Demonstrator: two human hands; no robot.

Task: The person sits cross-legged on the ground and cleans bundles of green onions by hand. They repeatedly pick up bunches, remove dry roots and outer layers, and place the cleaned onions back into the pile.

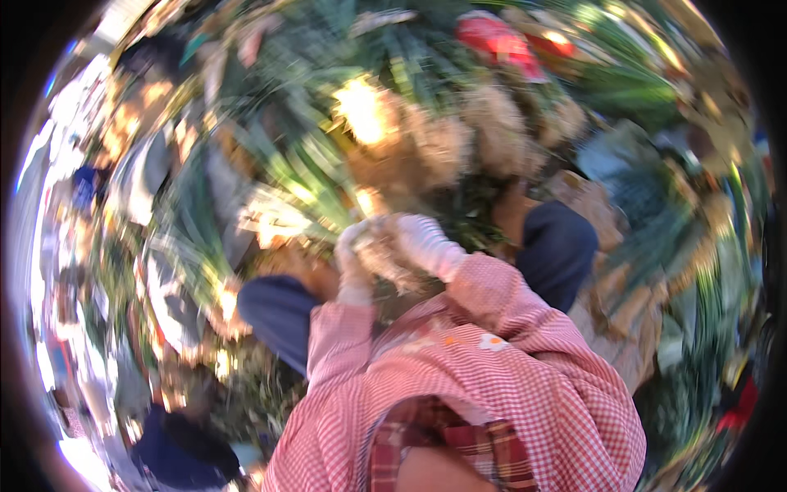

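My left hand (pixel 351 261), in a whitish glove, is closed around the root end of a bunch of leek-like green plants (pixel 316 175). Shaggy tan roots (pixel 390 261) hang from the bunch towards my body, between both hands. My right hand (pixel 427 241), in a pale striped glove, grips the same root end from the right. The long leaves point away from me, up and to the left. Motion blur hides the fingers' exact hold. Both hands are low between my knees, in front of my pink checked smock (pixel 492 369).
More root bunches (pixel 430 144) lie just beyond my hands, with leafy piles (pixel 393 43) behind them. A red bag or wrapper (pixel 498 43) is among them. Brown sheeting (pixel 627 326) and further bundles (pixel 707 307) lie to the right. People in dark clothes (pixel 178 446) are at the left.
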